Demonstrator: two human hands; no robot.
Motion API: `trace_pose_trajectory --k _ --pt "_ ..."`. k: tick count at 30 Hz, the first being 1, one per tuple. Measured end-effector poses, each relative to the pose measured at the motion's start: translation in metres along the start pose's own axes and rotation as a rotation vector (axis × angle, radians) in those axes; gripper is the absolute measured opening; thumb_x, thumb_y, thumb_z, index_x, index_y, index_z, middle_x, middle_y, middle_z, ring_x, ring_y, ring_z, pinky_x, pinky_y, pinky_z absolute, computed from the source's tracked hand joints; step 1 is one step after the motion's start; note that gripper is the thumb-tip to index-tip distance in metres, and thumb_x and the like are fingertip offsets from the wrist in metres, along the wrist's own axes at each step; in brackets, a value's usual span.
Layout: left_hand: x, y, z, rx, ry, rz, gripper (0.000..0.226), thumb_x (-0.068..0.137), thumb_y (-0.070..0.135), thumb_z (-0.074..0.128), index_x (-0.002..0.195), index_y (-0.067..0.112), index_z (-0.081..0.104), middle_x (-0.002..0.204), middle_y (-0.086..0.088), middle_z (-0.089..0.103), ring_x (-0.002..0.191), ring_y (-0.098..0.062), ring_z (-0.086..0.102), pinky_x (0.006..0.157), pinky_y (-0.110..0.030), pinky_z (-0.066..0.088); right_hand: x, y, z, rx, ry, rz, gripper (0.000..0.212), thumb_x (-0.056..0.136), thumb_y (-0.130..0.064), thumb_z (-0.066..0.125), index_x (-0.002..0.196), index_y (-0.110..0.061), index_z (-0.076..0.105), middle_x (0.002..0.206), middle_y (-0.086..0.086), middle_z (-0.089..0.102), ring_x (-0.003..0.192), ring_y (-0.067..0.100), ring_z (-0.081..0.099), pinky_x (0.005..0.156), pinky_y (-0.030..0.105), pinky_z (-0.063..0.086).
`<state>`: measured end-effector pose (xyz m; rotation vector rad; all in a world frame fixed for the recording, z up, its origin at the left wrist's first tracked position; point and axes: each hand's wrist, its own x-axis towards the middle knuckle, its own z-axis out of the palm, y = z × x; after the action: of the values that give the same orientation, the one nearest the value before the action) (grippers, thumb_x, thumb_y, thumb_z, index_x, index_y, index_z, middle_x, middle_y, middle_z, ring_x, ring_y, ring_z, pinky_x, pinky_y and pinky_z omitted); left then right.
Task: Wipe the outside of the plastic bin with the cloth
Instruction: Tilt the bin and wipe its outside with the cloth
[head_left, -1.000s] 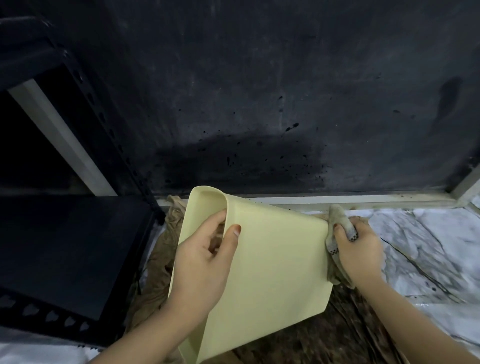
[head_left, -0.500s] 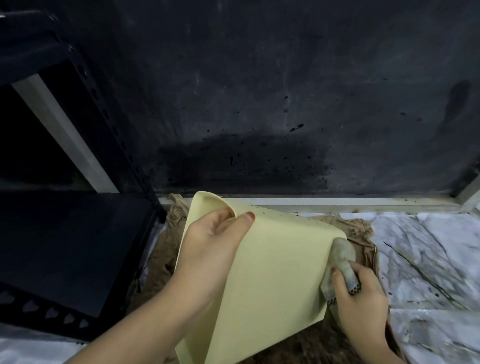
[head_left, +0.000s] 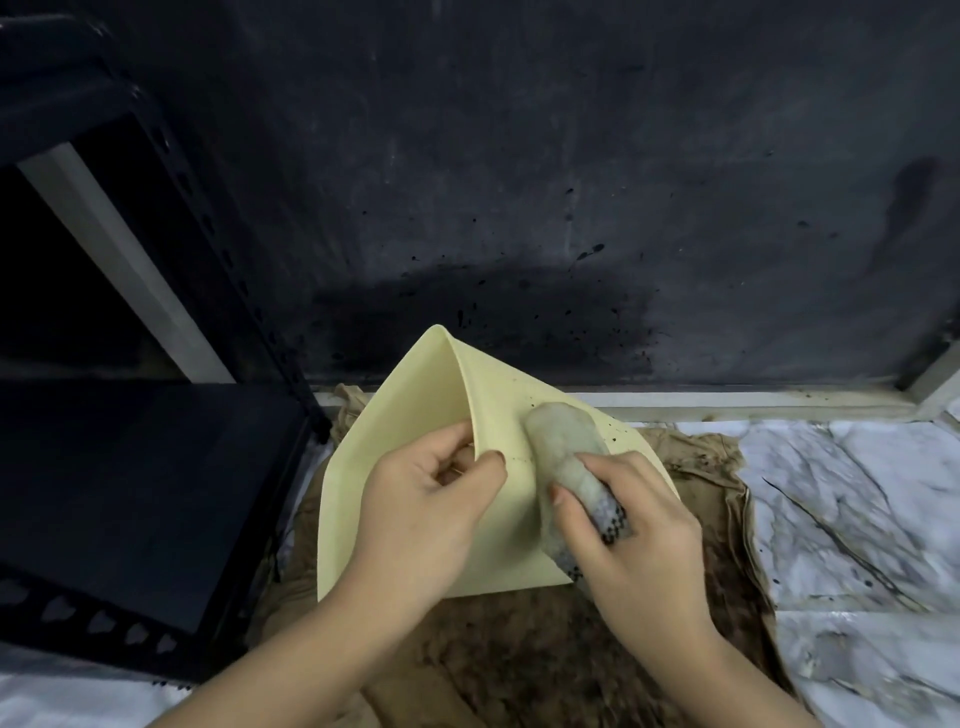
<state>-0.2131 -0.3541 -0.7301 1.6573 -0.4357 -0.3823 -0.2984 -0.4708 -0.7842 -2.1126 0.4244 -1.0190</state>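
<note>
A pale yellow plastic bin (head_left: 415, 400) is held tilted on its side in the middle of the view, one corner pointing up. My left hand (head_left: 426, 499) grips its rim, fingers inside and thumb on the outer wall. My right hand (head_left: 634, 530) holds a bunched grey-white cloth (head_left: 563, 447) with a dark dotted edge and presses it flat on the bin's outer wall, right of the left thumb. Small dark specks show on the wall near the cloth.
A dirty brown cloth (head_left: 701, 467) lies under the bin on a white marbled surface (head_left: 857, 493). A black metal shelf rack (head_left: 130, 493) stands close at the left. A dark stained wall (head_left: 519, 208) rises just behind, with a pale ledge (head_left: 727, 400) at its foot.
My right hand has carried the cloth from the bin's right edge up and left onto the middle of the outer wall. The bin has turned, its corner now pointing higher.
</note>
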Motion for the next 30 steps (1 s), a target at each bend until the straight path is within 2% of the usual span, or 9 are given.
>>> trace_pose_trajectory --k 5,8,12,14,16,19,22,25,30 --pt "0.006 -0.005 -0.006 -0.002 -0.013 -0.007 0.017 0.084 0.009 0.06 0.075 0.014 0.074 0.079 -0.034 0.06 0.068 -0.023 0.053 0.066 -0.034 0.042 0.019 0.006 -0.002 0.006 -0.081 0.082 0.011 0.077 -0.015 0.067 0.086 -0.021 0.067 0.077 -0.017 0.058 0.081 -0.006 0.053 0.066 -0.001 0.035" --pt "0.007 -0.007 -0.008 -0.008 -0.014 -0.006 0.015 0.085 0.008 0.059 0.079 0.008 0.073 0.083 -0.038 0.058 0.072 -0.023 0.052 0.07 -0.035 0.039 0.024 0.03 -0.007 -0.055 -0.076 0.179 0.011 0.077 -0.015 0.065 0.084 -0.022 0.067 0.078 -0.014 0.061 0.081 -0.005 0.054 0.067 -0.001 0.035" --pt "0.007 -0.012 -0.013 -0.043 -0.016 -0.022 0.014 0.087 0.007 0.058 0.083 0.006 0.071 0.081 -0.016 0.058 0.077 -0.024 0.051 0.073 -0.036 0.038 0.024 0.072 -0.019 -0.133 -0.068 0.331 0.02 0.078 -0.015 0.061 0.062 -0.028 0.058 0.057 -0.008 0.06 0.059 0.0 0.055 0.052 0.004 0.037" --pt "0.008 -0.011 -0.013 -0.037 -0.02 -0.022 0.015 0.088 0.007 0.058 0.082 0.008 0.072 0.081 -0.016 0.059 0.077 -0.023 0.052 0.073 -0.036 0.038 0.02 0.092 -0.026 -0.165 -0.051 0.407 0.024 0.079 -0.011 0.06 0.056 -0.02 0.057 0.048 -0.003 0.058 0.051 0.001 0.054 0.046 0.01 0.038" --pt "0.009 -0.011 -0.014 -0.026 -0.011 -0.022 0.017 0.088 0.008 0.057 0.08 0.012 0.073 0.078 -0.018 0.059 0.075 -0.023 0.052 0.072 -0.035 0.038 0.014 0.107 -0.031 -0.193 -0.05 0.474 0.021 0.08 -0.008 0.06 0.059 -0.011 0.058 0.055 0.006 0.061 0.053 0.01 0.055 0.046 0.02 0.038" --pt "0.01 -0.009 -0.016 -0.034 0.002 -0.037 0.02 0.087 0.007 0.057 0.08 0.014 0.074 0.081 -0.033 0.06 0.076 -0.025 0.054 0.074 -0.035 0.04 0.003 0.11 -0.034 -0.217 -0.05 0.523 0.006 0.081 -0.01 0.061 0.085 -0.008 0.066 0.082 0.01 0.064 0.072 0.024 0.054 0.063 0.03 0.038" --pt "0.01 -0.009 -0.017 -0.032 0.009 -0.042 0.017 0.088 0.006 0.057 0.081 0.009 0.073 0.087 -0.039 0.059 0.077 -0.026 0.054 0.075 -0.037 0.04 -0.007 0.087 -0.028 -0.239 -0.036 0.416 0.014 0.079 -0.007 0.064 0.092 -0.007 0.067 0.082 0.004 0.06 0.076 0.02 0.053 0.066 0.027 0.035" --pt "0.011 -0.011 -0.018 -0.034 0.012 -0.048 0.014 0.087 0.007 0.058 0.083 0.003 0.071 0.089 -0.042 0.058 0.077 -0.027 0.053 0.075 -0.038 0.04 -0.012 0.042 -0.017 -0.146 -0.081 0.204 0.014 0.075 -0.003 0.069 0.086 -0.011 0.068 0.075 -0.012 0.056 0.074 0.004 0.053 0.064 0.008 0.035" --pt "0.01 -0.011 -0.016 0.006 -0.002 -0.019 0.017 0.086 0.007 0.059 0.087 -0.009 0.064 0.08 -0.041 0.054 0.073 -0.026 0.047 0.073 -0.038 0.038 0.002 -0.023 -0.001 0.052 -0.229 0.002 0.012 0.079 -0.021 0.058 0.088 -0.028 0.063 0.08 -0.017 0.054 0.074 -0.003 0.053 0.061 0.002 0.037"
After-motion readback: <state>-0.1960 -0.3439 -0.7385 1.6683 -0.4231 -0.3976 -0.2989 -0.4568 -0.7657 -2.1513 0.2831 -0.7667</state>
